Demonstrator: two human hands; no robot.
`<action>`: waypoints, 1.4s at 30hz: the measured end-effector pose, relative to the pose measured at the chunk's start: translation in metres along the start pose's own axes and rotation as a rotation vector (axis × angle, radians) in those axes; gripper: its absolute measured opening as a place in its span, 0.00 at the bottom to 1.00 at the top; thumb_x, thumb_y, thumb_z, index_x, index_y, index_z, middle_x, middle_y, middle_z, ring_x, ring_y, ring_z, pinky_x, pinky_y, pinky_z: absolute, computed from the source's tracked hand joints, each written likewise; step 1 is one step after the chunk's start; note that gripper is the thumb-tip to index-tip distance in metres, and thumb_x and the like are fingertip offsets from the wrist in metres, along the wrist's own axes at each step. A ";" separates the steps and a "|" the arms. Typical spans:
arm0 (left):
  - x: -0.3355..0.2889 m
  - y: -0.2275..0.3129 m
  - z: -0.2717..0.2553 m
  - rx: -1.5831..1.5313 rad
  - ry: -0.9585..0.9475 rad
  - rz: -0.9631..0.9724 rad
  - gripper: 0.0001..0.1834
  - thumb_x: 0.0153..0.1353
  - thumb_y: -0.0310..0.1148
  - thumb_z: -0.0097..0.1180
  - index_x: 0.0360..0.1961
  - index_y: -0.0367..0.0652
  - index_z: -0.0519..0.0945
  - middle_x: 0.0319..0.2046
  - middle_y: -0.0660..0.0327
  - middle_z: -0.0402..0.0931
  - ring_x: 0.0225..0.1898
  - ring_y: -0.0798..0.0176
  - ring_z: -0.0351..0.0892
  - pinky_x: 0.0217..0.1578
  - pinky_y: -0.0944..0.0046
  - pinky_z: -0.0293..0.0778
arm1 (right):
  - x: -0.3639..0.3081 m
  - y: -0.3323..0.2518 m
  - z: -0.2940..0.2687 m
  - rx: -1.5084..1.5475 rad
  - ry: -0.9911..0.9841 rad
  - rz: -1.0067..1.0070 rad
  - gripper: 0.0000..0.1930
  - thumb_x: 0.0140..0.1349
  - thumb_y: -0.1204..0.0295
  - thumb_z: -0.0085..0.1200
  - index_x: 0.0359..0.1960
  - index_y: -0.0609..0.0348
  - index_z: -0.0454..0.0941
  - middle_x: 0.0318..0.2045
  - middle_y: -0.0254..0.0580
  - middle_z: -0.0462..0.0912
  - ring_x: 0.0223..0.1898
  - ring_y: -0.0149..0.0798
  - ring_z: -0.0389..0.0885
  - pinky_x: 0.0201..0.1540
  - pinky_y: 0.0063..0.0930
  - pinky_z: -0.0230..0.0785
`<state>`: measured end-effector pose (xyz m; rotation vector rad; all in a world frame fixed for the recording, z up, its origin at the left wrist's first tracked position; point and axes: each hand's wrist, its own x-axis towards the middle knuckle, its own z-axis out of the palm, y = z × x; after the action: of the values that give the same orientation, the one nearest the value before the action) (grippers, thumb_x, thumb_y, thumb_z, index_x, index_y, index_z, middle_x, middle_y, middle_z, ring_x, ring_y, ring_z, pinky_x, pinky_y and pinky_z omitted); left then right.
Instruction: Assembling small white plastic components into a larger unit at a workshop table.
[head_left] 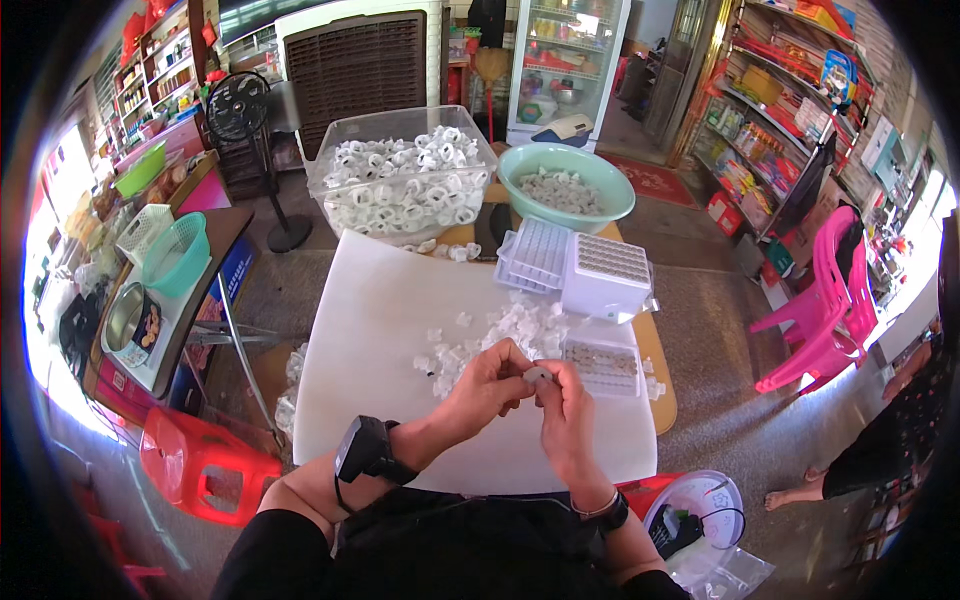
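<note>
Above the white table sheet (pixel 365 330), my two hands meet at a small whitish plastic piece (pixel 538 374). My left hand (pixel 485 388) is closed, thumb and fingertips pinching the piece from one side. From the other side my right hand (pixel 566 412) grips it, also closed; the fingers partly hide its shape. Just beyond them lies a loose heap of small translucent white pieces (pixel 525 322), with strays scattered to the left. A shallow white compartment tray (pixel 610 385) holding small parts lies beside my right hand.
Stacked white trays (pixel 535 255) and a taller tray stack (pixel 605 280) stand at the back right. Behind are a clear bin (pixel 330 190) of white ring-shaped pieces and a green basin (pixel 620 200). A red stool (pixel 205 465) is left; a bucket (pixel 725 500) right; a person's leg (pixel 870 460) far right.
</note>
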<state>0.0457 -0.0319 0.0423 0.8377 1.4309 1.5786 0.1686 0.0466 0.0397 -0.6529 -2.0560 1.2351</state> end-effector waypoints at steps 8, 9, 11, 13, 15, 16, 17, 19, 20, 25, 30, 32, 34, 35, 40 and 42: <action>0.004 0.005 0.002 0.032 -0.026 -0.052 0.07 0.56 0.24 0.55 0.35 0.38 0.70 0.24 0.64 0.72 0.22 0.72 0.71 0.22 0.72 0.67 | 0.006 0.012 -0.004 0.211 -0.068 0.166 0.10 0.64 0.74 0.44 0.45 0.60 0.74 0.23 0.32 0.74 0.23 0.21 0.68 0.24 0.16 0.59; 0.003 0.005 0.001 0.028 -0.023 -0.063 0.07 0.56 0.24 0.55 0.35 0.38 0.70 0.24 0.64 0.72 0.22 0.72 0.71 0.22 0.72 0.67 | 0.006 0.011 -0.006 0.212 -0.073 0.177 0.10 0.64 0.74 0.44 0.45 0.60 0.74 0.23 0.32 0.74 0.23 0.21 0.68 0.24 0.16 0.59; 0.000 0.002 0.001 0.052 0.000 -0.065 0.08 0.57 0.25 0.56 0.35 0.37 0.70 0.25 0.63 0.73 0.23 0.72 0.72 0.22 0.71 0.68 | 0.004 0.004 -0.010 0.234 -0.186 0.270 0.12 0.65 0.74 0.43 0.48 0.60 0.72 0.23 0.38 0.75 0.24 0.27 0.72 0.27 0.25 0.66; -0.001 -0.010 -0.001 0.062 0.011 -0.041 0.08 0.56 0.25 0.55 0.36 0.36 0.71 0.24 0.63 0.73 0.23 0.72 0.72 0.21 0.71 0.68 | 0.003 0.004 -0.011 0.193 -0.216 0.284 0.12 0.65 0.74 0.42 0.48 0.59 0.71 0.24 0.41 0.76 0.25 0.30 0.75 0.28 0.27 0.67; -0.005 -0.016 -0.001 0.073 0.020 -0.017 0.09 0.56 0.25 0.54 0.37 0.35 0.71 0.23 0.62 0.73 0.23 0.72 0.72 0.20 0.71 0.68 | 0.000 0.008 -0.008 0.152 -0.245 0.298 0.11 0.66 0.74 0.42 0.48 0.59 0.70 0.25 0.43 0.77 0.26 0.33 0.77 0.30 0.29 0.68; -0.007 -0.017 0.000 0.129 0.028 -0.031 0.09 0.56 0.25 0.54 0.37 0.36 0.71 0.23 0.63 0.73 0.24 0.72 0.71 0.21 0.71 0.68 | -0.001 0.014 -0.005 0.081 -0.213 0.201 0.11 0.66 0.74 0.41 0.48 0.59 0.70 0.26 0.47 0.78 0.28 0.39 0.78 0.31 0.32 0.69; -0.009 -0.018 0.000 0.186 0.036 -0.045 0.09 0.55 0.26 0.54 0.37 0.37 0.71 0.23 0.63 0.72 0.24 0.72 0.70 0.22 0.70 0.67 | -0.003 0.018 -0.002 0.010 -0.182 0.104 0.10 0.66 0.75 0.41 0.47 0.59 0.69 0.28 0.50 0.78 0.29 0.44 0.80 0.32 0.35 0.69; -0.010 -0.030 0.000 0.213 0.076 0.015 0.09 0.55 0.26 0.54 0.36 0.37 0.70 0.24 0.63 0.71 0.24 0.72 0.68 0.23 0.69 0.67 | -0.007 0.017 0.004 -0.019 -0.166 0.102 0.09 0.65 0.75 0.42 0.46 0.59 0.69 0.29 0.52 0.78 0.30 0.49 0.79 0.33 0.37 0.69; -0.011 -0.035 0.000 0.243 0.113 0.082 0.09 0.54 0.26 0.54 0.36 0.37 0.70 0.24 0.63 0.70 0.25 0.72 0.67 0.25 0.68 0.66 | -0.008 0.017 0.007 -0.049 -0.145 0.094 0.09 0.65 0.76 0.42 0.45 0.59 0.68 0.30 0.54 0.78 0.31 0.53 0.79 0.34 0.39 0.69; -0.007 -0.037 0.003 0.282 0.154 0.103 0.08 0.55 0.25 0.53 0.35 0.37 0.69 0.25 0.64 0.68 0.25 0.74 0.65 0.26 0.70 0.65 | -0.007 0.040 0.017 0.051 -0.088 0.034 0.09 0.65 0.77 0.42 0.45 0.60 0.69 0.28 0.46 0.77 0.28 0.41 0.74 0.30 0.30 0.66; -0.006 -0.016 -0.003 0.130 0.074 -0.106 0.06 0.57 0.24 0.52 0.35 0.38 0.71 0.24 0.65 0.69 0.23 0.74 0.67 0.21 0.72 0.65 | -0.004 0.025 0.001 0.195 -0.166 0.158 0.10 0.65 0.76 0.42 0.46 0.60 0.70 0.24 0.34 0.74 0.22 0.23 0.66 0.25 0.18 0.60; 0.001 -0.005 -0.011 0.034 0.039 -0.122 0.08 0.58 0.25 0.54 0.38 0.36 0.73 0.23 0.64 0.70 0.20 0.72 0.69 0.18 0.71 0.65 | -0.005 0.018 -0.010 0.229 -0.170 0.252 0.12 0.64 0.74 0.45 0.49 0.59 0.69 0.23 0.37 0.77 0.26 0.27 0.75 0.29 0.23 0.67; 0.018 0.012 -0.020 -0.054 0.045 -0.143 0.09 0.59 0.27 0.54 0.39 0.36 0.73 0.23 0.64 0.70 0.21 0.72 0.69 0.18 0.71 0.66 | -0.008 0.028 -0.020 0.210 -0.146 0.181 0.12 0.64 0.75 0.45 0.49 0.60 0.70 0.23 0.35 0.76 0.23 0.23 0.70 0.26 0.19 0.63; 0.031 0.022 -0.023 -0.150 0.047 -0.186 0.10 0.59 0.28 0.55 0.41 0.35 0.73 0.23 0.64 0.70 0.21 0.71 0.70 0.19 0.70 0.66 | -0.010 0.035 -0.026 0.187 -0.124 0.134 0.12 0.64 0.75 0.44 0.49 0.61 0.71 0.24 0.33 0.74 0.20 0.19 0.64 0.23 0.16 0.59; 0.180 0.017 -0.084 0.136 -0.234 0.458 0.11 0.63 0.31 0.52 0.44 0.37 0.74 0.30 0.64 0.72 0.29 0.69 0.73 0.28 0.70 0.72 | -0.011 0.045 -0.026 0.036 -0.204 0.056 0.08 0.65 0.72 0.48 0.38 0.61 0.78 0.22 0.35 0.78 0.25 0.27 0.76 0.30 0.21 0.68; 0.185 0.073 -0.036 -0.328 -0.002 0.230 0.19 0.62 0.29 0.53 0.53 0.33 0.68 0.34 0.62 0.73 0.35 0.67 0.75 0.37 0.69 0.75 | -0.012 0.053 -0.029 0.056 -0.211 0.115 0.08 0.65 0.72 0.48 0.39 0.61 0.78 0.22 0.35 0.78 0.25 0.27 0.76 0.30 0.21 0.68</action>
<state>-0.0770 0.1180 0.1001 0.8258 1.0609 1.9201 0.2030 0.0782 -0.0014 -0.6464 -2.1705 1.4775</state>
